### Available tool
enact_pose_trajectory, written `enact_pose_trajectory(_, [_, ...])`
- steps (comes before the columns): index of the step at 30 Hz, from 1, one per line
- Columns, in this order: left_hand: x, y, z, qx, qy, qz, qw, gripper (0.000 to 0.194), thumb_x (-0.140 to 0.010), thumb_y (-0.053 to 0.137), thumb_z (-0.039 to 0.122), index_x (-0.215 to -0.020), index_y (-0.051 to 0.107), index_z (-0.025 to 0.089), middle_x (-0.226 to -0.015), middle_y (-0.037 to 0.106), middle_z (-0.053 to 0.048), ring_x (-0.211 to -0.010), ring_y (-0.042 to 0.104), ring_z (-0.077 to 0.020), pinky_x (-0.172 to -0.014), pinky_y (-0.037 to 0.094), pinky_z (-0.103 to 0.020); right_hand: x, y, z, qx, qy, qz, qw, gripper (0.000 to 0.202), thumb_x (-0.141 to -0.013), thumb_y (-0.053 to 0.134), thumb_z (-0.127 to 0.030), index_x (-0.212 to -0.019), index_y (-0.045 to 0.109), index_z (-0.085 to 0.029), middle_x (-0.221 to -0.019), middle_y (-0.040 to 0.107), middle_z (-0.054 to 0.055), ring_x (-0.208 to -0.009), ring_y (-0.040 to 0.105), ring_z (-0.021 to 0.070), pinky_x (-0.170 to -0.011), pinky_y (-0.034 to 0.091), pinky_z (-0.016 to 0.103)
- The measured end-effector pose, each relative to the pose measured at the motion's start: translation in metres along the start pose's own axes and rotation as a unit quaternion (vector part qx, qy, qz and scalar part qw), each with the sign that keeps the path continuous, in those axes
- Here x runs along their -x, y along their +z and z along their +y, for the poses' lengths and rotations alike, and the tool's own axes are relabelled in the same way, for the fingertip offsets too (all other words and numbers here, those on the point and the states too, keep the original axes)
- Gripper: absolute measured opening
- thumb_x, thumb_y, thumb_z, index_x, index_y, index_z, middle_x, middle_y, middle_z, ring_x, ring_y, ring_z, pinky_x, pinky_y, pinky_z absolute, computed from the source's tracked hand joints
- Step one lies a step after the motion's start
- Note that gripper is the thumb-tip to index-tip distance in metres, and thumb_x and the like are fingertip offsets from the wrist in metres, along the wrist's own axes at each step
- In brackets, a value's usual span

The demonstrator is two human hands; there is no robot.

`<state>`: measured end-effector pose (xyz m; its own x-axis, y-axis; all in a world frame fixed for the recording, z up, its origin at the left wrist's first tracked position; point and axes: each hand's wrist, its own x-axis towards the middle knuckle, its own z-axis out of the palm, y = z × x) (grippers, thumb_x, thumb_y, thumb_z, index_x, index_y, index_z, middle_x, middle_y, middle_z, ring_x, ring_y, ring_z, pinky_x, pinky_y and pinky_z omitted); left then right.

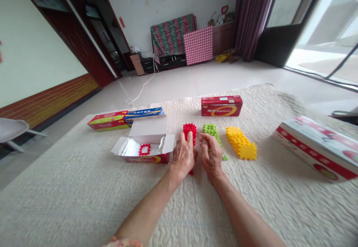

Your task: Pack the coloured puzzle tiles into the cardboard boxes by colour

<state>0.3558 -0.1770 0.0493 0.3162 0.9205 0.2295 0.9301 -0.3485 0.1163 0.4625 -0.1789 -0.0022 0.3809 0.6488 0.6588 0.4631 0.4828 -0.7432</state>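
Note:
A row of red interlocking plastic blocks (pixel 190 127) lies on the cream quilted cover. My left hand (pixel 183 155) is closed over these red blocks, its fingers pressed on them, and a bit of red shows below the palm. Close to its right, my right hand (pixel 212 154) has its fingers curled in; whatever they may hold is hidden. It partly covers a row of green interlocking blocks (pixel 209 128). Yellow interlocking blocks (pixel 241 142) lie farther right. Left of my hands, an open carton (pixel 147 159) contains white wrapping and a red square block frame (pixel 144 149).
Behind the blocks stands a closed red box (pixel 222 106). A red-and-yellow box (pixel 108 121) and a blue box (pixel 144 113) sit behind the open carton. A large white-and-red box (pixel 319 148) is at the right. The quilted cover (pixel 92 187) extends beneath everything.

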Motion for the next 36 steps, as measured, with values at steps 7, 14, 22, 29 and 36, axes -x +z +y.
enact_pose_trajectory(7, [0.018,-0.054,-0.016,0.102,0.038,0.081,0.991,0.053,-0.084,0.052,0.021,-0.136,0.042,0.019,-0.131,0.05,-0.013,-0.111,0.056,-0.0215,-0.094,0.049,-0.032,0.001,-0.001,0.005,0.006,0.015,-0.005,1.0,0.022,-0.091,0.043,-0.023,-0.104,0.06,-0.02,-0.086,0.063,0.003,-0.076,0.059,0.0165,-0.073,0.048,0.032])
enact_pose_trajectory(14, [0.005,-0.091,-0.141,0.025,-0.115,-0.024,0.993,0.038,-0.075,0.057,0.026,-0.11,0.065,0.018,-0.107,0.065,-0.008,-0.097,0.062,-0.0208,-0.091,0.048,-0.033,0.001,-0.001,0.004,0.023,0.006,-0.015,1.0,0.023,-0.09,0.043,-0.024,-0.103,0.061,-0.019,-0.083,0.063,0.002,-0.073,0.059,0.0165,-0.073,0.047,0.032])
enact_pose_trajectory(22, [0.007,-0.073,-0.147,0.051,-0.103,-0.135,0.984,0.039,-0.071,0.058,0.028,-0.107,0.069,0.018,-0.107,0.069,-0.01,-0.099,0.064,-0.0224,-0.087,0.048,-0.029,0.004,-0.002,0.006,0.032,0.037,-0.029,0.998,0.026,-0.088,0.046,-0.031,-0.103,0.063,-0.018,-0.082,0.065,0.004,-0.069,0.059,0.0165,-0.071,0.047,0.032])
enact_pose_trajectory(29, [0.001,-0.062,-0.144,0.096,-0.092,-0.137,0.982,0.039,-0.073,0.058,0.03,-0.107,0.069,0.015,-0.106,0.07,-0.012,-0.098,0.063,-0.0232,-0.084,0.047,-0.03,0.003,-0.004,0.002,0.049,0.055,-0.043,0.996,0.028,-0.089,0.046,-0.035,-0.101,0.064,-0.017,-0.078,0.064,0.004,-0.067,0.059,0.0158,-0.069,0.047,0.031])
enact_pose_trajectory(36, [0.008,-0.074,-0.144,0.104,-0.073,-0.074,0.989,0.03,-0.089,0.04,0.02,-0.069,0.062,0.016,-0.063,0.06,-0.002,-0.062,0.051,-0.0132,-0.063,0.035,-0.026,0.005,-0.005,0.005,0.054,0.057,-0.053,0.995,0.027,-0.089,0.047,-0.034,-0.101,0.064,-0.017,-0.078,0.063,0.003,-0.065,0.057,0.0152,-0.067,0.046,0.031])
